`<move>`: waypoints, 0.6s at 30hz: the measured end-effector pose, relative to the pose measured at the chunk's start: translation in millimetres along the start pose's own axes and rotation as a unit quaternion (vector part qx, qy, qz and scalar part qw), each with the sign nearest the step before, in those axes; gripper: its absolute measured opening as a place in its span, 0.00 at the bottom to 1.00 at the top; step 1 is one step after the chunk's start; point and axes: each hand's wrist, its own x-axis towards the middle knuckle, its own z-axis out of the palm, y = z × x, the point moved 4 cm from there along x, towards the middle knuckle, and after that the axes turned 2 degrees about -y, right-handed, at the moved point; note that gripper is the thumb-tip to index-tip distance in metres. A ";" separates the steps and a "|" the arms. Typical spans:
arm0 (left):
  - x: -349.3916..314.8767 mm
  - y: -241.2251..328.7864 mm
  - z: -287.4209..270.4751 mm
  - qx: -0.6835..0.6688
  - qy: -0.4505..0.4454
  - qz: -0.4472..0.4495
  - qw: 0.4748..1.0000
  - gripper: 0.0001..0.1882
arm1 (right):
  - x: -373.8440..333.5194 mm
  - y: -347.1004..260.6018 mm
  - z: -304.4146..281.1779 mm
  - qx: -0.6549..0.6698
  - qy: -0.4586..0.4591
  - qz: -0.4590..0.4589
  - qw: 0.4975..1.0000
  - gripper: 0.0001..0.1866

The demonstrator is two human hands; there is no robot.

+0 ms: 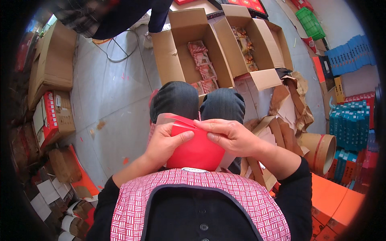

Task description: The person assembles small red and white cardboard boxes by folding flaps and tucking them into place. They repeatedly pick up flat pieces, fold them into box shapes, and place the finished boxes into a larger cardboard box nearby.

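Over my lap I hold a glossy red folded paper piece (196,154), curved at its lower part, with a pale edge showing at the upper left. My left hand (163,140) grips its left side, thumb lying on the red face. At the top edge, the fingers and thumb of my right hand (231,135) pinch a fold or flap. Whether the piece is a sheet, sleeve or box cannot be told. Beyond my knees stands an open cardboard box (165,64) with several pink-and-red packets (201,60) inside.
A second open carton (267,48) holds more packets. Torn brown paper (295,96) and a tape-like cardboard roll (317,150) lie at my right. Blue boxes (350,52) and orange boxes (333,197) are stacked there. Cartons (58,116) line the left. Another person (116,18) stands ahead left.
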 end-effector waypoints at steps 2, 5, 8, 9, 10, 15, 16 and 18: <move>-0.5 0.1 0.3 -0.002 -0.003 0.000 1.000 0.11 | -1.2 -2.5 -3.9 0.029 -0.030 0.022 0.999 0.22; 1.7 0.8 -1.9 0.001 -0.019 0.027 0.999 0.10 | -4.9 -5.5 -12.4 0.084 -0.058 0.005 0.995 0.23; 6.1 -1.4 -3.2 0.024 -0.024 0.064 0.997 0.10 | -9.3 -9.3 -6.5 0.037 -0.075 -0.046 0.995 0.23; 8.4 -2.7 -3.4 0.032 -0.022 0.074 0.996 0.10 | -9.5 -12.8 -5.1 -0.013 -0.058 -0.059 0.997 0.23; 9.5 -1.8 -3.3 0.041 -0.020 0.085 0.995 0.10 | -8.9 -13.0 -5.8 -0.038 -0.042 -0.052 0.997 0.23; 12.5 17.1 -2.2 0.053 -0.067 0.091 0.992 0.09 | -8.1 -18.8 -3.1 -0.148 0.040 -0.053 0.987 0.24; 13.5 18.0 -2.6 0.054 -0.071 0.094 0.992 0.10 | -8.7 -20.4 -2.3 -0.143 0.048 -0.051 0.987 0.24; 14.4 15.0 -4.1 0.052 -0.067 0.086 0.993 0.10 | -10.0 -22.7 0.0 -0.165 0.053 -0.055 0.983 0.24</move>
